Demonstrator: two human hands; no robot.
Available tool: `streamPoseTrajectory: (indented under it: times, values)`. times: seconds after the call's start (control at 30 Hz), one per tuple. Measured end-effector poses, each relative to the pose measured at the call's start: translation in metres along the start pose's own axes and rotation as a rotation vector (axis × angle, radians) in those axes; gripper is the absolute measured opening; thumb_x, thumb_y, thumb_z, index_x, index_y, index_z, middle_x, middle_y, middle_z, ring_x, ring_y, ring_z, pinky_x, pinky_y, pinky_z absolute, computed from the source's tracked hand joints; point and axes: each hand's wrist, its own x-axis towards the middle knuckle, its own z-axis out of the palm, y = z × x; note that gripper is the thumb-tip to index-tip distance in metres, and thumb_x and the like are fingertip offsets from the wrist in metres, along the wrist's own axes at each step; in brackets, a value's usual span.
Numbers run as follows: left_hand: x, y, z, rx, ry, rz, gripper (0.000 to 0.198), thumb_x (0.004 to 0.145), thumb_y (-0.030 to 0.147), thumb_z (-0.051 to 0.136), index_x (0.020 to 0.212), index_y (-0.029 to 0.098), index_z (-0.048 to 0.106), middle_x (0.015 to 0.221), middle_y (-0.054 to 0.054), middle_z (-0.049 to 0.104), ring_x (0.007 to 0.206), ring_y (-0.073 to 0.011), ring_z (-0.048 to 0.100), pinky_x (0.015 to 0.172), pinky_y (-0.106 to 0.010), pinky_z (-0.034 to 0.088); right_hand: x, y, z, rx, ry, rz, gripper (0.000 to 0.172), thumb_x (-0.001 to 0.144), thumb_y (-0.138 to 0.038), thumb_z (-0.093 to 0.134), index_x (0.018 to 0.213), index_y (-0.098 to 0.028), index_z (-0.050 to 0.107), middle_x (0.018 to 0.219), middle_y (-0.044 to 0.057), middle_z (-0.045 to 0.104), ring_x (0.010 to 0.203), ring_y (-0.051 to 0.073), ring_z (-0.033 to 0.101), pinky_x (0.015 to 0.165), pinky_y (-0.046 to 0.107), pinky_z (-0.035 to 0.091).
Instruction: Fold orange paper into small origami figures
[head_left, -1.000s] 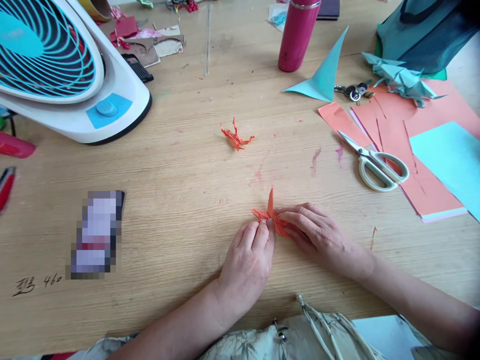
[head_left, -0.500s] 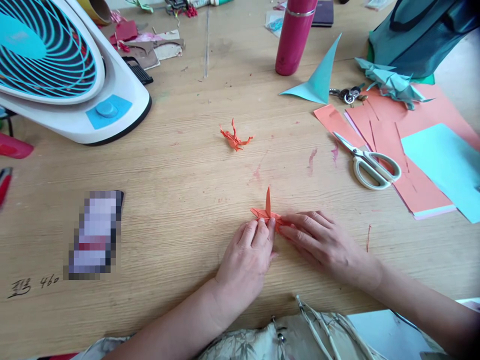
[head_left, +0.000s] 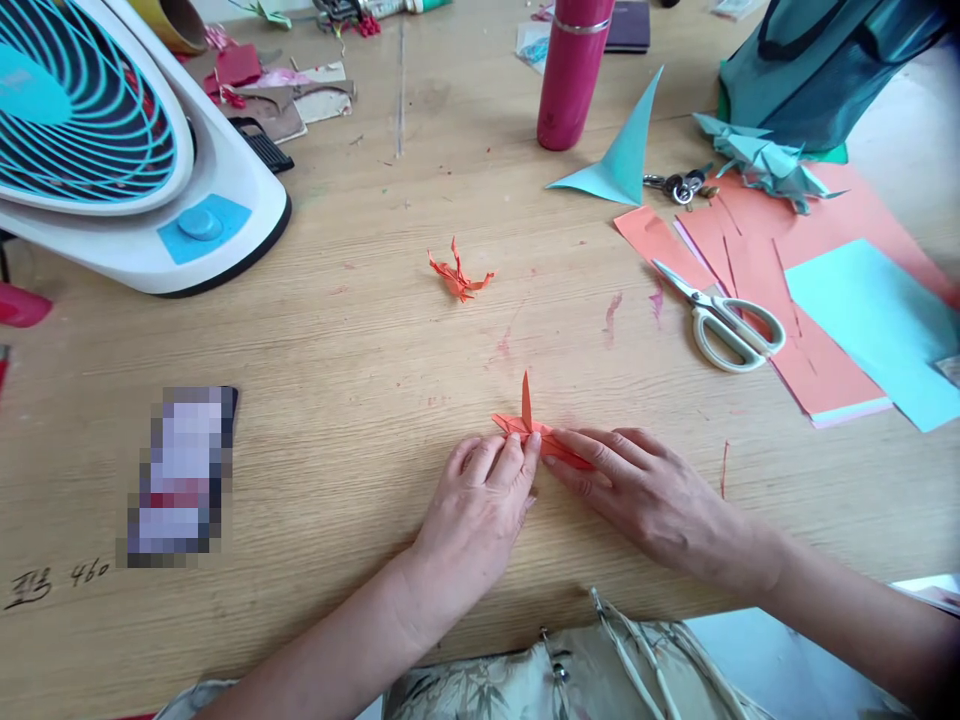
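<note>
An orange origami piece [head_left: 526, 400] lies on the wooden table in front of me, one narrow pointed flap standing upright from it. My left hand [head_left: 480, 500] is closed at its near edge, thumb and fingertips pressing the paper just below the flap. From the right, my right hand [head_left: 637, 490] holds the piece's long right part between thumb and fingers; the fingers cover some of it. Farther off rests a small orange folded paper figure [head_left: 460, 278] with thin curled limbs, touched by neither hand.
White-handled scissors [head_left: 724, 325] lie on orange paper sheets [head_left: 832, 370] to the right, beside a light blue sheet [head_left: 877, 310]. Blue folded paper [head_left: 619, 160], keys [head_left: 682, 187] and a magenta bottle [head_left: 570, 90] stand beyond. At left are a fan [head_left: 202, 220] and a blurred-out phone [head_left: 180, 475].
The whole view has shifted a little, so most things sit farther left. My right hand has shifted slightly along the origami piece, and more of its right part shows between the hands.
</note>
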Motion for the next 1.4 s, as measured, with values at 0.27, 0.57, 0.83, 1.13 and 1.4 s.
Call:
streamPoseTrajectory:
  times: [0.27, 0.57, 0.83, 1.13, 1.4]
  values:
    - [-0.002, 0.003, 0.002, 0.038, 0.001, 0.000, 0.057, 0.098, 0.035, 0.056, 0.146, 0.007, 0.047, 0.131, -0.013, 0.062, 0.118, -0.0277, 0.052, 0.103, -0.045, 0.045, 0.009, 0.013, 0.001, 0.012, 0.021, 0.087, 0.043, 0.102, -0.018, 0.046, 0.145, -0.016, 0.050, 0.115, 0.015, 0.068, 0.093, 0.025, 0.062, 0.078, 0.040, 0.051]
    - [-0.003, 0.004, 0.002, 0.028, -0.007, -0.021, 0.055, 0.099, 0.035, 0.054, 0.147, 0.009, 0.046, 0.135, -0.013, 0.061, 0.123, -0.0267, 0.051, 0.107, -0.047, 0.043, 0.001, 0.018, 0.003, -0.095, 0.007, 0.067, 0.034, 0.099, -0.011, 0.049, 0.132, -0.012, 0.059, 0.126, 0.015, 0.064, 0.094, 0.025, 0.059, 0.077, 0.040, 0.049]
    - [-0.003, 0.007, 0.007, -0.014, 0.070, -0.063, 0.045, 0.102, 0.027, 0.045, 0.145, 0.012, 0.048, 0.132, -0.011, 0.064, 0.120, -0.0255, 0.054, 0.106, -0.047, 0.040, 0.038, 0.000, 0.002, 0.030, 0.046, 0.380, 0.011, 0.098, -0.018, 0.055, 0.099, -0.014, 0.065, 0.093, 0.012, 0.064, 0.087, 0.025, 0.059, 0.077, 0.037, 0.052]
    - [-0.010, 0.003, 0.016, -0.213, 0.190, -0.079, 0.045, 0.097, 0.023, 0.055, 0.141, 0.012, 0.051, 0.138, -0.012, 0.063, 0.125, -0.0268, 0.054, 0.103, -0.045, 0.040, 0.066, -0.027, 0.003, 0.052, -0.091, 0.655, 0.003, 0.089, -0.015, 0.061, 0.090, -0.016, 0.058, 0.090, 0.012, 0.066, 0.080, 0.024, 0.063, 0.068, 0.033, 0.049]
    - [-0.011, -0.003, 0.017, -0.351, 0.291, -0.065, 0.042, 0.095, 0.012, 0.052, 0.137, 0.012, 0.052, 0.132, -0.013, 0.064, 0.118, -0.0273, 0.058, 0.098, -0.043, 0.046, 0.074, -0.030, 0.002, 0.228, -0.179, 0.883, 0.010, 0.091, -0.023, 0.061, 0.094, -0.018, 0.053, 0.100, 0.010, 0.068, 0.089, 0.023, 0.067, 0.074, 0.031, 0.045]
